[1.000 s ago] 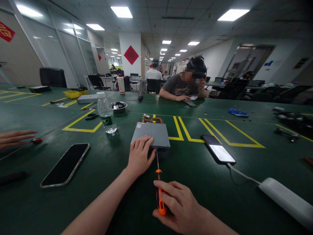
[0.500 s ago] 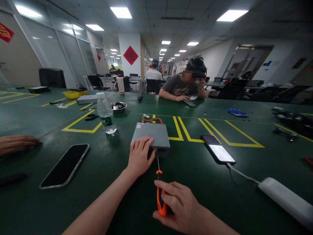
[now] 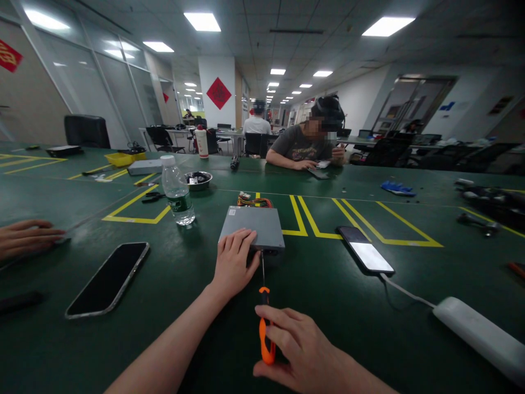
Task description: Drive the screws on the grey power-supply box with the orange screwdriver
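A grey metal computer power supply [image 3: 268, 223] lies flat on the green table, its bundle of coloured cables [image 3: 256, 202] at the far side. My left hand [image 3: 235, 260] grips its near left corner, fingers over the top and thumb at the front face. In my right hand [image 3: 293, 342] is an orange and black screwdriver [image 3: 268, 342], held by the handle between fingers and thumb. Its thin shaft points away from me and meets the power supply's near face beside my left thumb. The exact spot the tip touches is hidden.
A black phone [image 3: 109, 280] lies left, near another person's hand [image 3: 28, 239]. A water bottle [image 3: 178, 197] stands before a metal bowl [image 3: 199, 180]. On the right, a lit phone [image 3: 367, 251] is cabled to a white power strip [image 3: 479, 336]. A person [image 3: 303, 145] sits opposite.
The screwdriver handle has turned slightly in my right hand, which has shifted a little left. My left hand and the power supply stay put. The person opposite has lowered a hand from the head.
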{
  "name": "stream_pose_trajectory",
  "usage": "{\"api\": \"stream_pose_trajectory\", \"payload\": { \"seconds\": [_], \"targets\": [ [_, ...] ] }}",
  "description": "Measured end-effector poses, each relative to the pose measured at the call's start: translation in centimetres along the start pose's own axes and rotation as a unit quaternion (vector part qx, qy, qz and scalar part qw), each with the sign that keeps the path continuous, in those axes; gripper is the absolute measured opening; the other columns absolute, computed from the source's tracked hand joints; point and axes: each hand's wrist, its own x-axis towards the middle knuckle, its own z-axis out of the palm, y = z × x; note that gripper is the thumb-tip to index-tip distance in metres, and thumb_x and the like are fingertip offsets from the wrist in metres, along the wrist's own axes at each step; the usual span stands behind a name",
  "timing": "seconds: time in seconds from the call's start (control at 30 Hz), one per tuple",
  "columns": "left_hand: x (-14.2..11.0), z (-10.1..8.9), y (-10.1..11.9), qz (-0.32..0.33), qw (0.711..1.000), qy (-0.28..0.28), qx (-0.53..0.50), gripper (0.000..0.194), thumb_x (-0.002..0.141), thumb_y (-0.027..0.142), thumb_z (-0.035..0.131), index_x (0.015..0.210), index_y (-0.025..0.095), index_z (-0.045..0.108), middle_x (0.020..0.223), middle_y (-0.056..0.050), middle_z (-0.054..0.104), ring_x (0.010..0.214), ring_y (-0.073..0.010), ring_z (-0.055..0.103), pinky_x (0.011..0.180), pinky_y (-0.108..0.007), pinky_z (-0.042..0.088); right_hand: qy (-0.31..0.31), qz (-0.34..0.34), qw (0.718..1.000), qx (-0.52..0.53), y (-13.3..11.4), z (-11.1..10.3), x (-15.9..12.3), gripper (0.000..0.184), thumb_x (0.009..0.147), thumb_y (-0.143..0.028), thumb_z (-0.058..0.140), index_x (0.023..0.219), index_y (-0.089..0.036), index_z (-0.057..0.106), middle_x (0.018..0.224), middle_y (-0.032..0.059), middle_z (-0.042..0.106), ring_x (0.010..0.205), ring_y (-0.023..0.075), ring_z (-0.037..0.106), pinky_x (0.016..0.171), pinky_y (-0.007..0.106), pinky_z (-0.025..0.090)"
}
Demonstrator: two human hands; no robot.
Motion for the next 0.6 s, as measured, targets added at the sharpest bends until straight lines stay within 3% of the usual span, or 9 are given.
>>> {"api": "stream_pose_trajectory", "payload": {
  "seconds": [0.1, 0.3, 0.4, 0.5, 0.6],
  "targets": [
    [0.0, 0.0, 0.0, -0.002, 1.000, -0.003, 0.002, 0.038, 0.084, 0.029, 0.049, 0.121, 0.020, 0.048, 0.121, -0.009, 0.056, 0.115, -0.0245, 0.047, 0.095, -0.041, 0.030, -0.039, -0.013, 0.999, -0.011, -0.1, -0.2, 0.4, 0.029, 0.099, -0.032, 0.029, 0.104, -0.015, 0.052, 0.103, 0.0154, 0.065, 0.087, 0.0169, 0.065, 0.071, 0.026, 0.053],
    [0.0, -0.1, 0.1, 0.000, 1.000, -0.002, 0.003, 0.038, 0.084, 0.030, 0.049, 0.121, 0.020, 0.048, 0.120, -0.009, 0.056, 0.115, -0.0241, 0.047, 0.094, -0.040, 0.031, 0.042, -0.011, 0.999, -0.009, 0.3, 0.0, -0.5, 0.014, 0.093, -0.029, 0.047, 0.096, -0.015, 0.049, 0.100, 0.0151, 0.067, 0.082, 0.0156, 0.066, 0.069, 0.025, 0.053],
    [0.0, -0.2, 0.2, -0.006, 1.000, -0.008, 0.000, 0.038, 0.084, 0.030, 0.049, 0.121, 0.020, 0.048, 0.121, -0.009, 0.056, 0.115, -0.0240, 0.047, 0.095, -0.040, 0.030, -0.010, 0.022, 1.000, 0.006, 0.1, 0.1, -0.7, 0.025, 0.090, -0.037, 0.051, 0.101, -0.014, 0.049, 0.108, 0.0162, 0.064, 0.094, 0.0182, 0.064, 0.078, 0.028, 0.052],
    [0.0, -0.2, 0.2, -0.009, 1.000, -0.010, -0.001, 0.038, 0.084, 0.030, 0.049, 0.121, 0.020, 0.049, 0.121, -0.009, 0.056, 0.115, -0.0242, 0.047, 0.095, -0.040, 0.030, -0.078, 0.012, 0.997, -0.005, -0.1, -0.2, -0.2, 0.029, 0.090, -0.032, 0.051, 0.113, -0.013, 0.049, 0.113, 0.0159, 0.061, 0.099, 0.0187, 0.062, 0.079, 0.026, 0.052],
    [0.1, -0.2, 0.2, -0.007, 1.000, -0.007, 0.001, 0.038, 0.084, 0.031, 0.050, 0.121, 0.020, 0.049, 0.120, -0.009, 0.056, 0.114, -0.0244, 0.047, 0.095, -0.040, 0.031, -0.028, -0.009, 0.999, -0.015, 0.1, -0.5, -0.1, 0.024, 0.093, -0.030, 0.045, 0.109, -0.013, 0.050, 0.106, 0.0167, 0.064, 0.095, 0.0192, 0.064, 0.074, 0.027, 0.053]
  ]
}}
